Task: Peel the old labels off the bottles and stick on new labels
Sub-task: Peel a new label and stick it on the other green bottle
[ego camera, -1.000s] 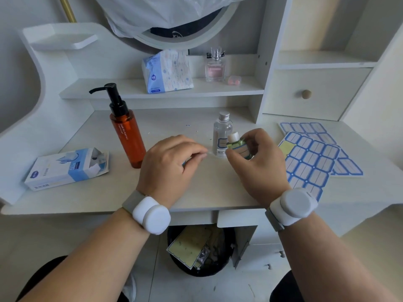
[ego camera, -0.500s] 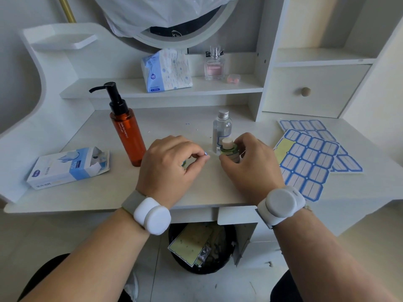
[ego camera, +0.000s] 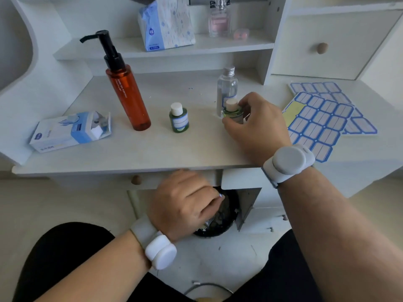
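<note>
Scraps [ego camera: 214, 217] fill the black bin [ego camera: 232, 205] under left hand [ego camera: 185, 203].

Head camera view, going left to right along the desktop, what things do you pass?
Blue-white box → orange pump bottle → small green bottle → right hand gripping a second green bottle → label sheets.

I can read only "DARK" running up the amber pump bottle [ego camera: 128, 94]; print on the blue-and-white box [ego camera: 69, 131] and tissue pack [ego camera: 166, 25] stays blurred.
</note>
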Demonstrator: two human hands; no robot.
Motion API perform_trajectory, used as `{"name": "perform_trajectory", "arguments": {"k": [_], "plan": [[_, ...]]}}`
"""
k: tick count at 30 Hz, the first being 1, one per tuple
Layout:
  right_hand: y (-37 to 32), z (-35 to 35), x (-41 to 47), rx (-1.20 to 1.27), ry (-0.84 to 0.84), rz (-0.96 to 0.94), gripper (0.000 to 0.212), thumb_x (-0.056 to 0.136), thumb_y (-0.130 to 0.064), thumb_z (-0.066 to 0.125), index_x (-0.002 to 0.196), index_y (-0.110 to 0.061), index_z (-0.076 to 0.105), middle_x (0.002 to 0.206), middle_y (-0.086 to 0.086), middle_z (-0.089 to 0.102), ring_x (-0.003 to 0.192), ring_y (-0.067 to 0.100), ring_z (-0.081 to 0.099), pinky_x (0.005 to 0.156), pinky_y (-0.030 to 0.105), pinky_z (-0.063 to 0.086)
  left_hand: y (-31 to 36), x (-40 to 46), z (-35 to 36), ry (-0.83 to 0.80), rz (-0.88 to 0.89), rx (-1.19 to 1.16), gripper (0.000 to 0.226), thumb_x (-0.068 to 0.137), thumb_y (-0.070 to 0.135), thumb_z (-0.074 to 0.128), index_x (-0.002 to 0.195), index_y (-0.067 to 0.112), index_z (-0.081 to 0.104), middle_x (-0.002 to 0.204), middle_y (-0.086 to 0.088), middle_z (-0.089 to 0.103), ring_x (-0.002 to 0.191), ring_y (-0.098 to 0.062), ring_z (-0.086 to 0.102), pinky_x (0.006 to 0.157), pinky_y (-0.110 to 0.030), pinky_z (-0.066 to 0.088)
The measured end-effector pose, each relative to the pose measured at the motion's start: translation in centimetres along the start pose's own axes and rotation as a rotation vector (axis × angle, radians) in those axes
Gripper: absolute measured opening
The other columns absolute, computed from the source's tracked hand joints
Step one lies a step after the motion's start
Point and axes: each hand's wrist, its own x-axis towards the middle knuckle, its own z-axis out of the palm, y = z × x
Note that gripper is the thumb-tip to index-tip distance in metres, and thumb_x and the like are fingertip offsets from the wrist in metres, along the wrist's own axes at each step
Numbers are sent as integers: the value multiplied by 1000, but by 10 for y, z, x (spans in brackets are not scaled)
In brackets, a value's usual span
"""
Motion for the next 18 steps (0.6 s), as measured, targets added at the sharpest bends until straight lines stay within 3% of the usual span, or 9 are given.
{"name": "perform_trajectory", "arguments": {"k": [3,7,10,14,17,18], "plan": [[0,0,0,-6,-7,0,30,84,-41,68,102,-18,60,94,0,65,88,24,58,68,32,41,-4,-29,21,-124,-56,-71,23,91,17,74,70,15,68,71,1,61,60,-21,53,56,-32,41],[0,1,0,-29,-8,-8,31,84,-42,67,102,-18,59,96,0,65,90,26,58,71,35,46,-23,-70,59,-384,-411,-58,31,81,27,84,65,23,58,64,11,54,55,-8,45,51,-22,34],[0,3,0,-44,-17,-14,31,84,-42,66,100,-18,57,96,0,65,90,26,58,72,37,49,-34,-80,87,-624,-650,-65,33,87,37,76,65,25,54,66,9,58,62,-11,50,57,-25,36],[-1,4,2,-50,-12,-21,31,84,-42,66,101,-17,57,95,0,65,88,25,57,70,35,44,-55,-79,117,-898,-843,-37,24,96,41,66,78,25,67,81,3,68,77,-19,60,68,-26,40],[-1,3,2,-41,-15,-25,32,84,-42,67,102,-17,58,95,0,64,88,25,57,70,34,44,-73,-85,130,-1071,-910,-57,21,100,27,61,103,19,80,113,-1,76,102,-24,68,88,-25,49],[0,3,3,-37,-16,-22,31,84,-42,67,102,-18,58,94,0,64,88,24,57,70,34,44,-77,-85,135,-1104,-915,-60,22,101,24,60,104,17,80,115,-3,76,100,-25,68,87,-25,49]]}}
